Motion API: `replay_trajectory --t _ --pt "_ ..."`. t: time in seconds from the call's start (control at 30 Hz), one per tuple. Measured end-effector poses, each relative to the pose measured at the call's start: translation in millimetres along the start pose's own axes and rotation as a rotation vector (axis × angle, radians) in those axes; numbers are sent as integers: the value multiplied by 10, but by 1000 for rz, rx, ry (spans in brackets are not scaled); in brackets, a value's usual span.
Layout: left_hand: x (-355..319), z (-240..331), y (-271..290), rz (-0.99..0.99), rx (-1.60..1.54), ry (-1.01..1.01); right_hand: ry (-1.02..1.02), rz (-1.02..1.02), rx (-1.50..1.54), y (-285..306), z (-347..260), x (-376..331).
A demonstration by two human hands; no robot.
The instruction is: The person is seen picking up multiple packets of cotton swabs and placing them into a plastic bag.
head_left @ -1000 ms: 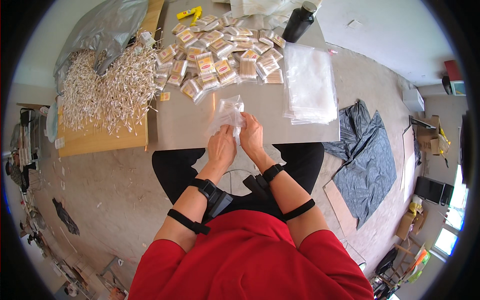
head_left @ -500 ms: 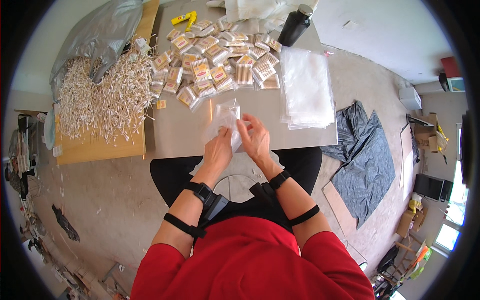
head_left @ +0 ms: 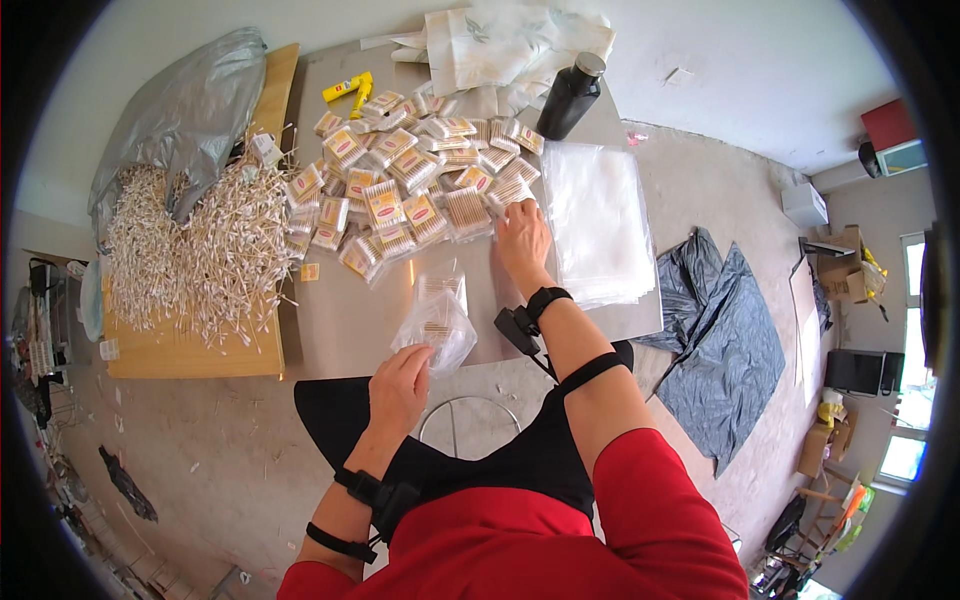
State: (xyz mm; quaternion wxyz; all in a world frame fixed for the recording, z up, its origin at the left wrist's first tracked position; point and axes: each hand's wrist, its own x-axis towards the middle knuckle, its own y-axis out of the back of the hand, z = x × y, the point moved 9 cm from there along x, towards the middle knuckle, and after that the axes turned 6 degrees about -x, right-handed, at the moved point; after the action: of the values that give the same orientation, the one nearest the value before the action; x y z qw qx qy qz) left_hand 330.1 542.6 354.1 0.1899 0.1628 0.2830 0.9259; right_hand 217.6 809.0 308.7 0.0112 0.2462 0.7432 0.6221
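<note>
A clear plastic bag (head_left: 450, 335) with swab packs inside lies near the table's front edge. My left hand (head_left: 400, 385) pinches the bag's near end. Farther forward, my right hand (head_left: 523, 245) has its bent fingers on a small pack of cotton swabs (head_left: 511, 192) at the right side of the pile; the fingertips are partly hidden. Many more clear packs of cotton swabs (head_left: 384, 204), some with yellow-and-white labels, are heaped to the left of that hand.
Loose cotton swabs (head_left: 190, 260) cover a wooden board (head_left: 190, 362) on the left, beneath a grey plastic sheet (head_left: 190, 110). Flat clear bags (head_left: 600, 225) are stacked at right. A black bottle (head_left: 572, 98) and a yellow tool (head_left: 350, 90) stand at the back.
My right hand has left the bag and moved forward to the pack pile. My left hand stays on the bag, which now lies lower in view, as does the table.
</note>
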Motion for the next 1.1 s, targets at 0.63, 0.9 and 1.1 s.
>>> replay_trajectory --t 0.63,0.9,1.1 --pt "-351 69 -234 -193 -1565 666 -171 -852 1591 1168 -823 -1754" --pt "-1138 -92 -425 -275 -1763 875 -27 -1003 1399 1017 -1248 -2414" --pt "-839 -975 -114 387 -514 776 -143 -829 1122 463 -1162 -1803"
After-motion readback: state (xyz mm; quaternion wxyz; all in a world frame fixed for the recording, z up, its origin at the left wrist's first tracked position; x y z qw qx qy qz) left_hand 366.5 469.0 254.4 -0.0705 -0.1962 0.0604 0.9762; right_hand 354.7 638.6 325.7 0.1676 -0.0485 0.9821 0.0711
